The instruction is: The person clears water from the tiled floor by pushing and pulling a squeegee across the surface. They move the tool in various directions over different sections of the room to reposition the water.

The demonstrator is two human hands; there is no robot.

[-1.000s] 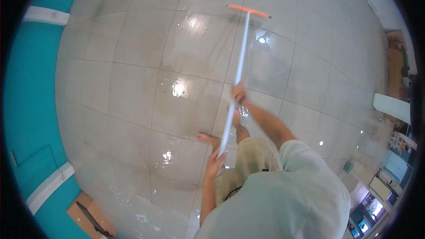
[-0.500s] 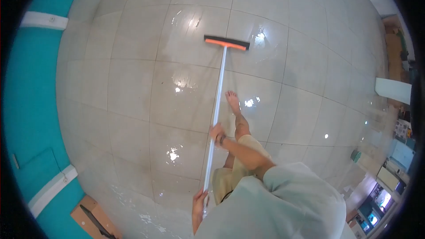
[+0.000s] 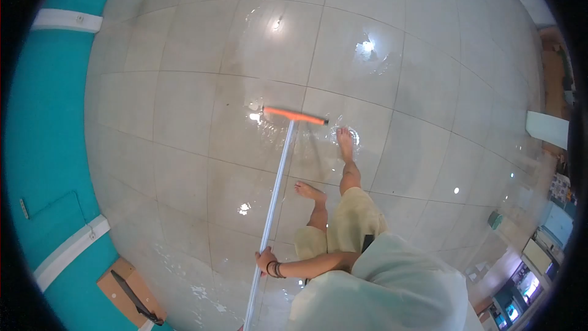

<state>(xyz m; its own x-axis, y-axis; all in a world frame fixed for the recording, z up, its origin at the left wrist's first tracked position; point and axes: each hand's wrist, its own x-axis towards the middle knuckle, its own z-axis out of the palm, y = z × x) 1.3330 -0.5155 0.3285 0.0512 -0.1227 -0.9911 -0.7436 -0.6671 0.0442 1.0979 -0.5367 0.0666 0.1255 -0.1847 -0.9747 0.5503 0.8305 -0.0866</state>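
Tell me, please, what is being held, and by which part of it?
A floor wiper: the right hand grips its handle, low on the length that shows. The left hand is not clearly in view, so its hold cannot be told.

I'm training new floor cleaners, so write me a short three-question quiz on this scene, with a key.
1. Multiple choice: what does the right hand hold? A: a round blue bucket; B: a long silvery handle; C: a folded white cloth.
2. True or false: the bare right foot is nearer than the bare left foot to the straight orange squeegee head.
3. Fill in: the long wall at the picture's left is painted ___.

Key: 1 B; 2 true; 3 teal.
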